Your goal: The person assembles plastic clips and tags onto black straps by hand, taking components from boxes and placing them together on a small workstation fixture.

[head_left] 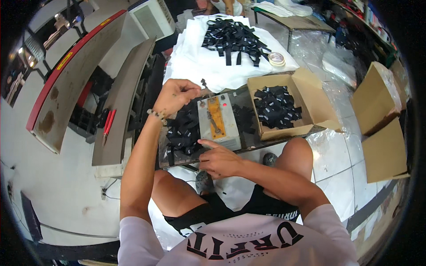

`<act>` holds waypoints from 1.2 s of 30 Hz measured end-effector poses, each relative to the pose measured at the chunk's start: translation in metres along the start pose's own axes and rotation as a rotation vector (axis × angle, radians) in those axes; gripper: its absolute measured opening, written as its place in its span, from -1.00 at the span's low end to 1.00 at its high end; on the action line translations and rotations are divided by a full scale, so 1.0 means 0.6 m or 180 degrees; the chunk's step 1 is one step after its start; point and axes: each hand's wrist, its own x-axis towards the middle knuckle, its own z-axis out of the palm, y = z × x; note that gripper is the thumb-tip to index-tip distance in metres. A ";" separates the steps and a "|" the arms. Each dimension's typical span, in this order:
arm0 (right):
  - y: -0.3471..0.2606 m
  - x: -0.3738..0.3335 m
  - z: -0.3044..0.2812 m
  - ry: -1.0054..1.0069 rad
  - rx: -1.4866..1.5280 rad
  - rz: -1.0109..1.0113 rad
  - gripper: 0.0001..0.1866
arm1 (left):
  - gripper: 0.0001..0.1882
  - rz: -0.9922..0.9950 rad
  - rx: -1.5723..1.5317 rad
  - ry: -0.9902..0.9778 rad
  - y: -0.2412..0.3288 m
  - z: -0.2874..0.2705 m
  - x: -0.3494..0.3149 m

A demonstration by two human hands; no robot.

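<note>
A small grey box-shaped device point(228, 131) with an orange plate, metal fittings and a lit red light stands on the low table. My left hand point(179, 95) is raised at its far left corner, thumb and fingers pressed together beside an upright metal rod with a dark knob point(204, 84). Whatever lies in that pinch is too small to make out. My right hand point(219, 158) is at the near left edge of the device, its index finger stretched out and its other fingers curled; no object shows in it. A heap of short black fabric strips point(184, 132) lies left of the device.
Right of the device, an open cardboard box point(284, 132) holds more black pieces. Beyond are white cloth point(186, 57), a pile of black straps point(233, 40) and tape rolls point(276, 59). Red-handled pliers point(109, 123) lie on a ledge at left. Cardboard point(385, 150) stands at right.
</note>
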 end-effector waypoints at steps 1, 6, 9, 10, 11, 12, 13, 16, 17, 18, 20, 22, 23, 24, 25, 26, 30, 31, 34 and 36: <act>0.001 0.000 0.001 -0.0014 0.0023 0.0012 -0.93 | -0.86 -0.0014 -0.0014 0.0045 0.001 -0.003 -0.002; 0.002 -0.004 0.000 -0.0069 0.0009 0.0029 -0.90 | -0.86 0.0733 0.0546 -0.0714 0.051 -0.016 -0.002; -0.001 0.000 0.007 -0.0107 -0.0005 0.0060 -0.90 | -0.85 0.0657 0.1460 -0.0476 0.075 -0.013 0.014; -0.001 0.001 0.005 -0.0075 -0.0074 0.0064 -0.88 | -0.84 0.0844 0.1592 -0.0585 0.078 -0.011 0.021; -0.001 0.002 0.003 -0.0043 -0.0143 0.0067 -0.86 | -0.83 0.1031 0.1725 -0.0693 0.080 -0.011 0.024; 0.000 0.003 0.000 -0.0070 -0.0151 0.0051 -0.86 | -0.84 0.1107 0.1420 -0.1099 0.080 -0.017 0.024; -0.001 0.001 0.003 -0.0051 -0.0116 0.0040 -0.83 | -0.84 0.1104 0.1397 -0.1105 0.086 -0.017 0.027; 0.000 -0.001 0.000 -0.0179 -0.0115 0.0101 -0.78 | -0.86 0.0921 0.2537 -0.0551 0.104 0.001 0.046; 0.001 0.000 -0.003 -0.0308 -0.0161 0.0160 -0.76 | -0.86 0.0917 0.2526 -0.0537 0.103 0.003 0.044; -0.001 -0.002 -0.004 -0.0324 -0.0164 0.0154 -0.76 | -0.86 0.1029 0.2449 -0.0548 0.101 0.005 0.042; -0.004 -0.001 -0.002 -0.0210 -0.0178 0.0090 -0.79 | -0.82 0.0499 0.2229 -0.1480 0.115 0.003 0.049; -0.002 0.004 -0.004 -0.0231 -0.0126 0.0129 -0.80 | -0.79 0.0684 0.2455 -0.1267 0.112 0.002 0.051; -0.003 0.003 -0.003 -0.0266 -0.0060 0.0159 -0.82 | -0.76 0.0852 0.2663 -0.1043 0.108 0.005 0.050; -0.003 -0.003 0.003 -0.0274 -0.0052 0.0182 -0.82 | -0.76 0.0857 0.2643 -0.1060 0.106 0.015 0.052; 0.000 -0.002 0.003 -0.0196 -0.0119 0.0156 -0.82 | -0.75 0.0890 0.2836 -0.0966 0.114 0.022 0.054; 0.003 -0.002 0.003 -0.0117 -0.0187 0.0130 -0.83 | -0.74 0.0923 0.3028 -0.0871 0.122 0.030 0.057; -0.003 0.002 0.003 -0.0116 -0.0180 0.0049 -0.87 | -0.82 0.1067 0.3224 -0.0698 0.119 0.024 0.070; 0.000 0.002 0.003 -0.0155 -0.0256 0.0081 -0.89 | -0.85 0.1120 0.3213 -0.0639 0.118 0.020 0.075; -0.003 -0.002 0.005 -0.0243 -0.0387 0.0119 -0.91 | -0.87 0.1246 0.3003 -0.0821 0.122 0.015 0.074; -0.002 -0.005 0.002 -0.0277 -0.0437 0.0146 -0.91 | -0.88 0.0879 0.2508 -0.1778 0.142 0.018 0.064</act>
